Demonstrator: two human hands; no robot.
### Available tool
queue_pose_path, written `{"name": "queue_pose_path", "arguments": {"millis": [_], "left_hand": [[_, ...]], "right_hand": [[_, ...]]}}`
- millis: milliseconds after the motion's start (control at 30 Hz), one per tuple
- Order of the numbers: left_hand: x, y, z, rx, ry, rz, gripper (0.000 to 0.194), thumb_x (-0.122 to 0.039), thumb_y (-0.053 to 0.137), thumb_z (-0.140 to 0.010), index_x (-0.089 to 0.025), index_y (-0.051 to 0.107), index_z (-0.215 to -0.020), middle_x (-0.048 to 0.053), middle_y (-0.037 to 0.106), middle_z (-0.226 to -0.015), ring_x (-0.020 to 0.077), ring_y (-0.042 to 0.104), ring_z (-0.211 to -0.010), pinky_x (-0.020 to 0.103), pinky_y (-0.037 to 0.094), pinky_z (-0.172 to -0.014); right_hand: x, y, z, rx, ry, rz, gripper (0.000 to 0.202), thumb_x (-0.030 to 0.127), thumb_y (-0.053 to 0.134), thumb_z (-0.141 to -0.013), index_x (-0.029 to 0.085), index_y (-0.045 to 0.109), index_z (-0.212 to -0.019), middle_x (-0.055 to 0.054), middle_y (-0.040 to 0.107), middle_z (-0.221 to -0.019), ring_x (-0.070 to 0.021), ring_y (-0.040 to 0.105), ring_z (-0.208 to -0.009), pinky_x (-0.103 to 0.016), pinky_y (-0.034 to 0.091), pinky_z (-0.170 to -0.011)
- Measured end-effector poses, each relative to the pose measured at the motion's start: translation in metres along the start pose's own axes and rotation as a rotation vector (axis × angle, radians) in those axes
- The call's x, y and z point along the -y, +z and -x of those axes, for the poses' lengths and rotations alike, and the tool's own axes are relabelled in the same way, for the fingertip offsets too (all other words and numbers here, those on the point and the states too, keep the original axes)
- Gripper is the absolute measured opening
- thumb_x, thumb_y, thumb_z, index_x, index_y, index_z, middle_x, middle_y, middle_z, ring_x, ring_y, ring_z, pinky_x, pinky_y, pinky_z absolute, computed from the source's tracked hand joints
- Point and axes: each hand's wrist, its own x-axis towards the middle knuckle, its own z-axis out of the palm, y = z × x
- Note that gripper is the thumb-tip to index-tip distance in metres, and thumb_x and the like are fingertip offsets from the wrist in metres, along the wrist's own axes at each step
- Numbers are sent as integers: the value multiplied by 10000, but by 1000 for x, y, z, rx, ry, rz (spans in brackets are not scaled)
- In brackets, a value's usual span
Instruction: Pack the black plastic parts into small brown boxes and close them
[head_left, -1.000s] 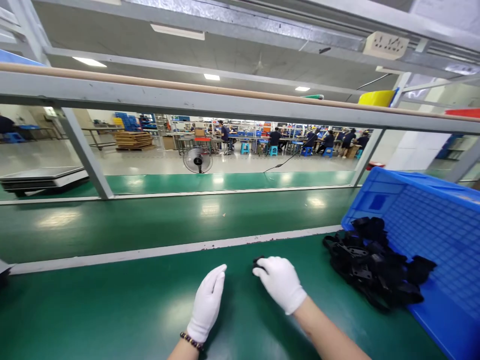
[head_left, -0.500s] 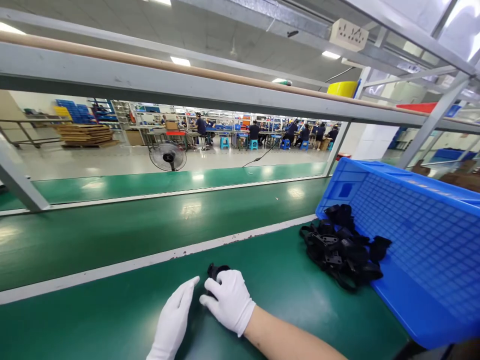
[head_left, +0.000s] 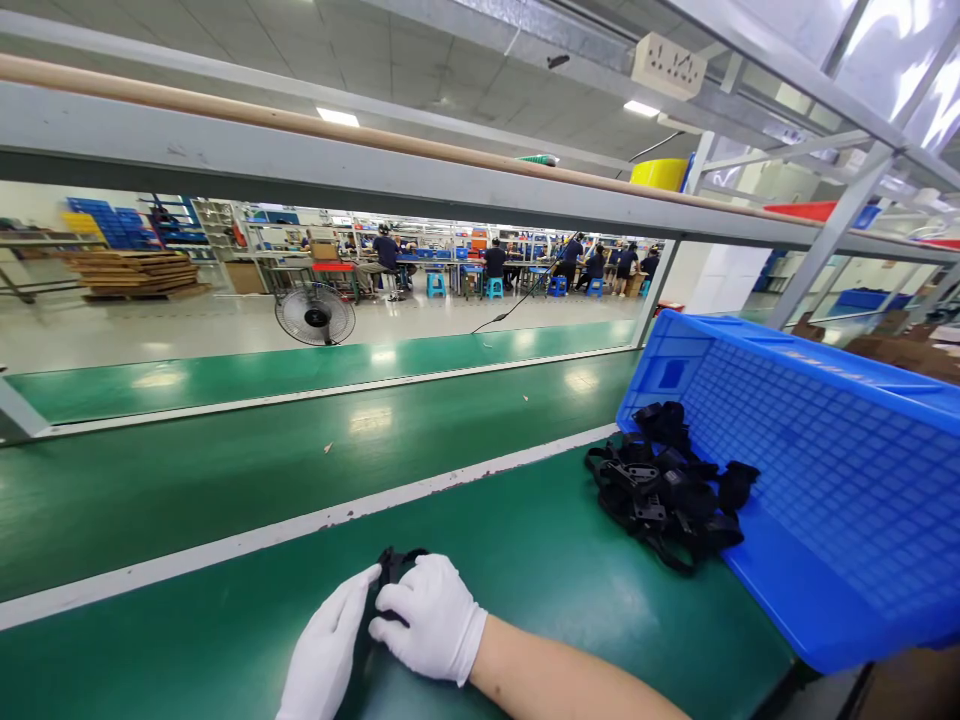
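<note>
Left hand, white-gloved (head_left: 322, 650): fingers extended together, tips at the black piece; grip unclear.
Right hand, white-gloved (head_left: 431, 620): fingers curled, holding small black strap-like piece (head_left: 391, 567) above green tabletop (head_left: 525, 560).
Right side: tangled black straps (head_left: 667, 490), blue plastic crate (head_left: 810, 450).

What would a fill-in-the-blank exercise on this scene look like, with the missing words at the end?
The left hand is gloved in the colour ____.
The curled fingers at the small black piece belong to the ____ hand.
The heap of black parts lies partly in a tipped crate coloured ____.
The work surface under the hands is coloured ____.

Missing words: white; right; blue; green.
</note>
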Motion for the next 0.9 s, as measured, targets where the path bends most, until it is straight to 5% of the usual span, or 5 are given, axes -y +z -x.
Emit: {"name": "queue_pose_path", "arguments": {"millis": [300,900], "left_hand": [[-5,1,1,42,-44,50,500,-545,445,-718,-208,695,-991,39,688,-1138,258,616,-1109,393,465,-1020],[1,9,5,-30,10,130,409,-440,416,-807,-187,666,-1009,87,676,-1137,230,615,-1085,393,454,-1022]], "right_hand": [[-3,5,2,-28,-41,-13,206,440,540,-806,251,613,-774,25,576,-590,-157,523,-600,-306,371,-641],[-1,-5,9,-227,33,-222,245,361,448,-907,217,602,-782,5,610,-690,-135,558,-708,-278,383,-748]]}}
